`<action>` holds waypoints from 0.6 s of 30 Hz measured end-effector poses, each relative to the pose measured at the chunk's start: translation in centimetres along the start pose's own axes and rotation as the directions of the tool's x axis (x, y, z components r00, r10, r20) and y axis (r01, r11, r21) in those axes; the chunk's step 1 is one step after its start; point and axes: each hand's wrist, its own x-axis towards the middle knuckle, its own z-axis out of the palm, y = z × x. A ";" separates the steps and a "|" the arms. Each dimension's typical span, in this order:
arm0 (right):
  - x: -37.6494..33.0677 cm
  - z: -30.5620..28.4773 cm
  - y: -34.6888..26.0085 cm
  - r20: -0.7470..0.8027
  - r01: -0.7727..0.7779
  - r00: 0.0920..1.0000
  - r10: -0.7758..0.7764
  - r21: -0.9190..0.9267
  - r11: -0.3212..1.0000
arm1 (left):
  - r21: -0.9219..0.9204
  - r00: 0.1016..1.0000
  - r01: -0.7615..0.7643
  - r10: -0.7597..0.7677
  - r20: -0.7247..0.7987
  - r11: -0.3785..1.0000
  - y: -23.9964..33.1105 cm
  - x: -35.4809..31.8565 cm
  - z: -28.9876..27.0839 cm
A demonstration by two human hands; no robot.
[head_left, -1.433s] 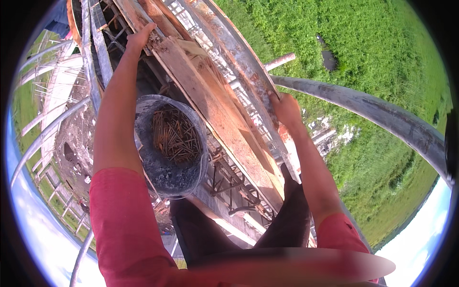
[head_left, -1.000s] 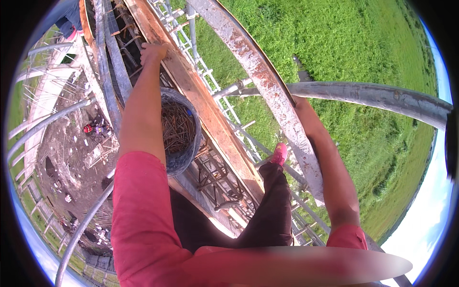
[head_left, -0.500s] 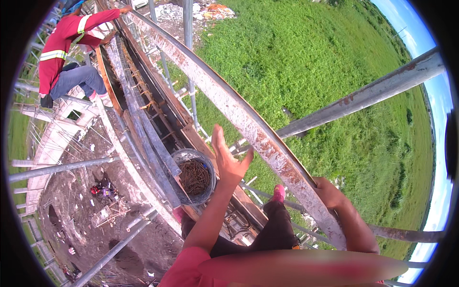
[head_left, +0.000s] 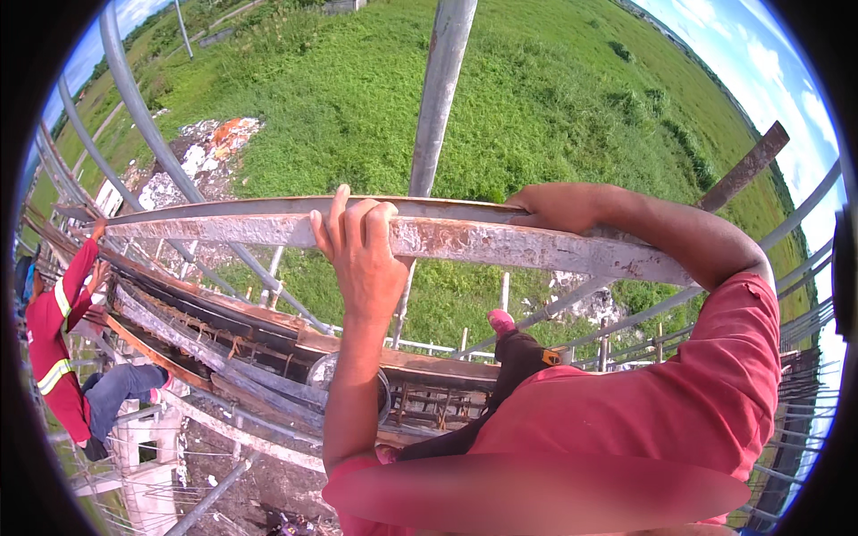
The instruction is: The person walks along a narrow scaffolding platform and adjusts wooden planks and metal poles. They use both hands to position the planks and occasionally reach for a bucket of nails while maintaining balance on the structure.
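Note:
A rusty, pale-painted steel rail (head_left: 483,239) runs across in front of me, high above the ground. My left hand (head_left: 362,246) is closed over its top edge near the middle. My right hand (head_left: 559,205) grips the same rail further right, with the elbow bent out to the side. Below my left forearm a dark round bucket (head_left: 323,368) sits on the wooden plank and beam (head_left: 268,335); its contents are hidden. My dark trouser leg and pink shoe (head_left: 500,320) reach down toward the beam.
An upright steel pole (head_left: 440,89) rises behind the rail, and curved scaffold pipes (head_left: 134,116) sweep on the left. Another person in a red top with reflective stripes and jeans (head_left: 67,348) crouches at far left. Grass and a rubble pile (head_left: 201,152) lie far below.
My view has swung up from the bucket and plank to the rail. My left hand left the plank, rose, and closed on the rail; my right hand stayed gripping it.

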 end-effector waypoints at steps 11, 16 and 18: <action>-11.9 -1.3 -7.7 -0.103 0.676 0.718 -0.688 0.340 0.654 | 0.129 0.997 0.028 -0.019 -0.074 0.991 -1.6 5.1 -0.2; -2.4 8.7 -1.8 0.232 0.139 0.964 -0.133 -0.007 0.990 | 0.105 0.999 -0.024 0.029 -0.044 0.994 -2.0 5.6 0.1; 2.3 10.6 2.9 -0.090 -0.035 0.996 0.013 -0.240 0.970 | 0.123 0.999 -0.017 0.023 -0.047 0.992 -2.0 5.3 -0.4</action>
